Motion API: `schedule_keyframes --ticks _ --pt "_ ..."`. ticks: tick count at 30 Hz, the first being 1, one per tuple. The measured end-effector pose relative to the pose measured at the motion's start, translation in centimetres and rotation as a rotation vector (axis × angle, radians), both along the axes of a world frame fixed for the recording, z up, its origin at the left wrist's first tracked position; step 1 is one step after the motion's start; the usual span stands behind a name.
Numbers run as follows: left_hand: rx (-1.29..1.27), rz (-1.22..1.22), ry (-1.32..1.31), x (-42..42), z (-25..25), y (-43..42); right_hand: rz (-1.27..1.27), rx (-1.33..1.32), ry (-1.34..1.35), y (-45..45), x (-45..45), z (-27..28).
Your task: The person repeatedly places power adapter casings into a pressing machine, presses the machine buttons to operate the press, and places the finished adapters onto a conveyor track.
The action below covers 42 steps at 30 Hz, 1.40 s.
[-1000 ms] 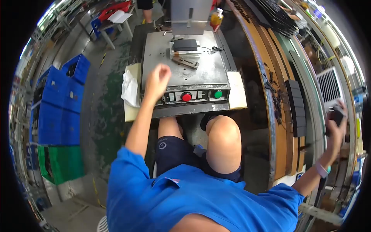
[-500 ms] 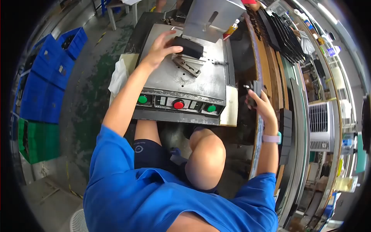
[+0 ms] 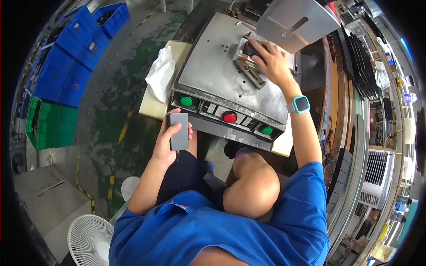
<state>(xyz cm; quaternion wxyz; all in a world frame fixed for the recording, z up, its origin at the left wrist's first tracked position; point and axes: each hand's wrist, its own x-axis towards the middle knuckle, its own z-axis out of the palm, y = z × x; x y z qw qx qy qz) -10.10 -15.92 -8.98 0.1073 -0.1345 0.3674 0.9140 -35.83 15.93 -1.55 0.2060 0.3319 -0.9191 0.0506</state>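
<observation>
My left hand (image 3: pixel 171 139) is wrapped round a flat grey block (image 3: pixel 179 131), held low in front of the machine's left green button (image 3: pixel 186 101). On the metal machine top (image 3: pixel 208 62), my right hand (image 3: pixel 270 60) rests with its fingers over a black block (image 3: pixel 251 49) seated in a small metal fixture (image 3: pixel 240 53). The fingers are partly spread and cover much of that block. An angled metal bar (image 3: pixel 250 74) lies against the fixture's near side. A red button (image 3: pixel 229 117) is at the middle of the front panel.
An upright metal plate (image 3: pixel 293 24) stands behind the fixture. White cloth (image 3: pixel 160 75) lies at the machine's left edge. Blue crates (image 3: pixel 66 73) and a green crate (image 3: pixel 53 124) are at the left, a white fan (image 3: pixel 91 239) at lower left. Black pieces line the bench (image 3: pixel 339 173) at right.
My left hand has come off the fixture and down, now with the grey block. My right hand, which held a dark object at the right, has moved onto the block in the fixture.
</observation>
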Motion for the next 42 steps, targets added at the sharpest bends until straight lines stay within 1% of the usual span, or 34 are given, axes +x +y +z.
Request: schedule_keyframes --ticks 3,4,5,7,8,9,11,12,13,15,17,18,19,20,21,22,23,25,27,28,29,30,31,32,33,34,35,36,37,38,39,40,41,42 --pt "-0.246 0.029 0.052 -1.1 1.1 0.9 0.041 0.013 -0.14 0.4 -1.0 0.0" --pt "-0.317 0.025 0.094 -1.8 0.6 1.1 -0.011 0.129 -0.117 0.6 -0.1 0.9" --pt "-0.418 0.102 0.223 -2.5 -0.4 1.7 -0.09 0.194 -0.124 1.0 1.3 1.5" --pt "-0.831 0.158 0.422 -4.0 -2.7 1.3 -0.236 0.325 -0.131 2.6 4.1 2.9" --pt "-0.865 0.205 0.48 -4.1 -1.3 1.6 -0.268 0.316 -0.356 3.5 6.5 4.0" --pt "-0.939 0.216 0.524 -4.5 -1.8 1.2 -0.297 0.311 -0.591 4.4 9.5 4.8" --pt "-1.08 0.226 0.602 -5.6 -3.8 0.7 -0.286 0.157 -0.669 7.5 14.1 0.0" --pt "-1.056 0.209 0.596 -5.7 -4.0 0.5 -0.314 0.205 -0.514 7.4 15.9 -1.2" --pt "-1.133 0.173 0.609 -5.5 -2.9 0.4 -0.352 0.241 -0.359 6.6 17.8 -1.9" --pt "-1.01 -0.032 0.535 -5.3 -1.0 0.1 -0.484 0.262 -0.264 6.0 20.3 -1.4" --pt "-0.913 -0.017 0.686 -5.4 1.1 1.7 -0.367 0.073 -0.174 4.0 21.7 1.3" --pt "-0.641 -0.077 0.681 -4.8 4.5 3.5 -0.254 -0.17 -0.198 2.7 21.8 2.1" --pt "-0.559 -0.138 0.713 -4.5 8.0 5.2 -0.122 -0.399 -0.254 1.1 21.8 2.5" --pt "-0.525 -0.135 0.769 -4.3 11.4 7.3 0.091 -0.628 -0.414 -0.9 21.7 4.7" --pt "-0.482 -0.138 0.833 -4.5 13.7 9.5 0.203 -0.764 -0.548 -2.1 21.5 5.1" --pt "-0.464 -0.196 0.879 -5.7 14.9 11.5 0.243 -0.942 -0.757 -2.6 21.2 4.7" --pt "-0.591 -0.217 0.924 -6.8 15.7 12.7 0.262 -1.135 -0.954 -3.0 20.8 4.3" --pt "-0.584 -0.214 0.912 -7.5 16.6 13.6 0.356 -1.368 -1.062 -0.6 22.6 8.7" --pt "-0.606 -0.287 0.913 -5.2 16.5 13.1 0.028 -1.046 -0.66 6.3 23.8 11.3" --pt "-0.659 -0.365 1.043 -4.0 15.5 12.3 -0.014 -0.755 -0.124 9.8 25.4 14.2" --pt "-0.754 -0.472 0.977 -3.1 12.8 10.5 -0.217 -0.801 -0.233 13.2 28.8 16.9" --pt "-0.892 -0.642 0.979 -2.0 10.7 8.7 -0.318 -0.624 0.054 17.8 30.1 17.4" --pt "-0.921 -0.781 0.9 -0.5 9.3 8.0 -0.511 -0.549 0.161 21.9 32.4 18.0" --pt "-1.017 -0.834 0.807 0.5 6.1 7.2 -0.632 -0.366 0.361 27.6 34.2 17.3" --pt "-1.059 -0.826 0.763 1.2 2.2 6.2 -0.908 -0.278 0.371 30.1 38.1 18.0" --pt "-1.06 -0.808 0.631 2.4 0.0 5.9 -1.024 -0.133 0.385 37.4 40.9 16.8" --pt "-1.269 -0.907 0.632 2.1 -3.4 4.5 -1.182 -0.116 0.354 40.5 45.3 16.3" --pt "-1.537 -0.825 0.859 2.5 -7.6 2.6 -1.29 -0.042 0.546 45.2 49.6 14.1" --pt "-1.79 -0.688 1.07 3.0 -11.2 1.9 -1.531 -0.21 0.313 52.4 58.6 12.2" --pt "-1.772 -0.779 0.93 3.1 -12.5 1.4 -1.639 -0.409 0.256 52.9 62.4 11.5" --pt "-1.829 -0.722 0.993 3.2 -13.9 1.1 -1.798 -0.251 0.175 53.8 65.6 10.3" --pt "-1.886 -0.661 1.065 2.9 -15.3 0.9 -1.884 -0.17 0.056 53.9 68.0 9.8" --pt "-1.941 -0.601 1.143 2.5 -16.0 1.0 -1.998 -0.131 -0.106 55.8 69.9 8.4" --pt "-1.99 -0.643 1.148 1.9 -15.8 1.4 -2.049 -0.072 0.033 53.0 68.5 8.7"
